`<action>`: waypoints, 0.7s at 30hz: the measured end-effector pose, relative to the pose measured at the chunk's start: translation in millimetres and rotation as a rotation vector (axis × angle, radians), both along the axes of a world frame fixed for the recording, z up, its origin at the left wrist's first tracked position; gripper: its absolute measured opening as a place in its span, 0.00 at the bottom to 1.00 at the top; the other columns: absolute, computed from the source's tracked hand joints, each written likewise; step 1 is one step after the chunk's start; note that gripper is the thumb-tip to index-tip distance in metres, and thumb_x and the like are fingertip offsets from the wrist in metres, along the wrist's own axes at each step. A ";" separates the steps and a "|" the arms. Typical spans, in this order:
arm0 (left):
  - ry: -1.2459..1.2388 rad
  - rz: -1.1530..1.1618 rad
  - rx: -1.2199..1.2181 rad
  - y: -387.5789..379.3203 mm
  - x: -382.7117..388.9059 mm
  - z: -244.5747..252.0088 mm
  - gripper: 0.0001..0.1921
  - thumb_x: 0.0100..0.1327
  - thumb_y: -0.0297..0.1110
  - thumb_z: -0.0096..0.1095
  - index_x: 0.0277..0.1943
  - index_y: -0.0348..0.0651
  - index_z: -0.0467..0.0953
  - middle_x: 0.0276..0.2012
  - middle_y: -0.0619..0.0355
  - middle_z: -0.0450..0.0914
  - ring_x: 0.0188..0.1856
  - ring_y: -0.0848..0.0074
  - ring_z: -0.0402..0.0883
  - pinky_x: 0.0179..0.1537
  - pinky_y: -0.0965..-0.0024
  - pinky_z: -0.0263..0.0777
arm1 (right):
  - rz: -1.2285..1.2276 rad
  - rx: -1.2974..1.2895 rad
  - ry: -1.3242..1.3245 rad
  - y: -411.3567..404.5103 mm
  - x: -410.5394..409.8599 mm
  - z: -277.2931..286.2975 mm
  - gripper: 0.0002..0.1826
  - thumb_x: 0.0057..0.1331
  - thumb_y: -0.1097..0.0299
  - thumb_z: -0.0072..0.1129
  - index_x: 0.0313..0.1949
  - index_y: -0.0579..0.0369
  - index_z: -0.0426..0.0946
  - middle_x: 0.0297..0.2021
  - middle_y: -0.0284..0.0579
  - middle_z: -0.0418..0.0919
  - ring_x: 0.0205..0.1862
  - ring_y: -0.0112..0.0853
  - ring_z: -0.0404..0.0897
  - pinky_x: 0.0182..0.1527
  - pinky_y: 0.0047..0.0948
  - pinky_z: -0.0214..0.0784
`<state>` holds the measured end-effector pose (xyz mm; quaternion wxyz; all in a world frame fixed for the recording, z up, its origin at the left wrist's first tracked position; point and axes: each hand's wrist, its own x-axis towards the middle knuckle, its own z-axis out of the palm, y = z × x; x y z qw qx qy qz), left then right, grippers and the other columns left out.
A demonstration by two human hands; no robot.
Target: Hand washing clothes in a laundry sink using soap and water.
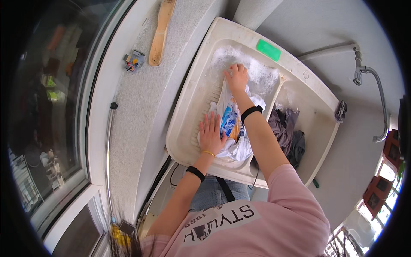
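A wet white garment with a blue and orange print lies on the ribbed washboard slope of a laundry sink. My left hand rests flat on the garment's near left part, fingers apart. Farther in, my right hand is at the garment's far end by the suds, its fingers bent over the cloth; how firmly they grip is hidden. A green bar of soap sits on the sink's far rim. Dark garments lie in the right basin.
A metal faucet juts from the wall at right. On the ledge at left are a wooden paddle-shaped tool, a small toy-like block object and a thin metal rod. A dark bunched cloth hangs on the sink's right corner.
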<state>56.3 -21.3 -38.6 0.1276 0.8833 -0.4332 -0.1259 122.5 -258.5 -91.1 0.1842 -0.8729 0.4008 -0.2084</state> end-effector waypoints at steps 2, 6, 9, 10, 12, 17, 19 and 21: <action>-0.018 -0.014 -0.007 -0.6 -3.2 -3.1 0.39 0.60 0.46 0.54 0.72 0.41 0.56 0.74 0.46 0.50 0.75 0.51 0.46 0.72 0.46 0.41 | 0.110 0.010 0.027 3.9 -12.7 4.5 0.14 0.55 0.60 0.65 0.40 0.45 0.77 0.43 0.39 0.75 0.51 0.40 0.72 0.50 0.44 0.64; -0.024 -0.008 0.054 9.4 4.1 2.0 0.39 0.60 0.47 0.54 0.72 0.41 0.56 0.74 0.47 0.50 0.75 0.51 0.46 0.72 0.46 0.40 | 0.439 0.221 0.053 91.3 -77.2 45.3 0.16 0.52 0.63 0.66 0.41 0.47 0.75 0.43 0.41 0.74 0.49 0.42 0.72 0.49 0.42 0.68; 0.064 0.011 0.038 11.2 2.7 -1.5 0.39 0.59 0.47 0.55 0.72 0.42 0.56 0.74 0.47 0.51 0.75 0.52 0.46 0.72 0.46 0.40 | 0.409 0.220 -0.040 126.0 -97.7 66.4 0.13 0.54 0.63 0.64 0.38 0.47 0.76 0.42 0.41 0.75 0.48 0.42 0.73 0.44 0.43 0.71; 0.069 0.012 0.047 12.2 1.7 -1.5 0.38 0.59 0.47 0.55 0.72 0.42 0.57 0.74 0.47 0.52 0.75 0.52 0.46 0.72 0.46 0.40 | 0.398 0.167 0.021 126.4 -92.7 56.4 0.12 0.55 0.62 0.63 0.38 0.47 0.76 0.43 0.41 0.75 0.49 0.42 0.74 0.43 0.44 0.71; 0.069 0.015 0.046 3.5 2.4 0.5 0.38 0.59 0.46 0.55 0.71 0.42 0.57 0.73 0.47 0.53 0.75 0.52 0.46 0.72 0.46 0.40 | 0.309 0.181 0.204 109.9 -70.6 36.9 0.10 0.57 0.61 0.62 0.38 0.48 0.78 0.42 0.42 0.77 0.47 0.41 0.76 0.41 0.43 0.72; -0.011 -0.023 0.030 -6.6 -3.6 4.3 0.39 0.59 0.46 0.54 0.71 0.36 0.56 0.73 0.46 0.53 0.75 0.52 0.47 0.72 0.48 0.40 | 0.173 0.098 0.168 29.7 -5.4 7.1 0.09 0.60 0.59 0.59 0.34 0.48 0.80 0.39 0.45 0.78 0.43 0.42 0.76 0.41 0.46 0.71; 0.011 0.017 0.006 -10.1 -8.4 0.0 0.40 0.59 0.46 0.54 0.71 0.35 0.55 0.74 0.45 0.51 0.75 0.53 0.46 0.73 0.49 0.40 | 0.190 -0.028 0.007 22.7 -12.0 3.1 0.09 0.60 0.60 0.60 0.33 0.50 0.79 0.39 0.46 0.78 0.43 0.43 0.75 0.42 0.47 0.70; 0.045 0.051 -0.005 -3.2 -6.5 -3.0 0.40 0.59 0.46 0.54 0.72 0.35 0.54 0.74 0.45 0.50 0.76 0.53 0.46 0.73 0.50 0.40 | 0.248 0.004 -0.049 43.9 -28.9 6.4 0.07 0.59 0.61 0.60 0.32 0.49 0.79 0.41 0.43 0.77 0.45 0.43 0.74 0.45 0.45 0.67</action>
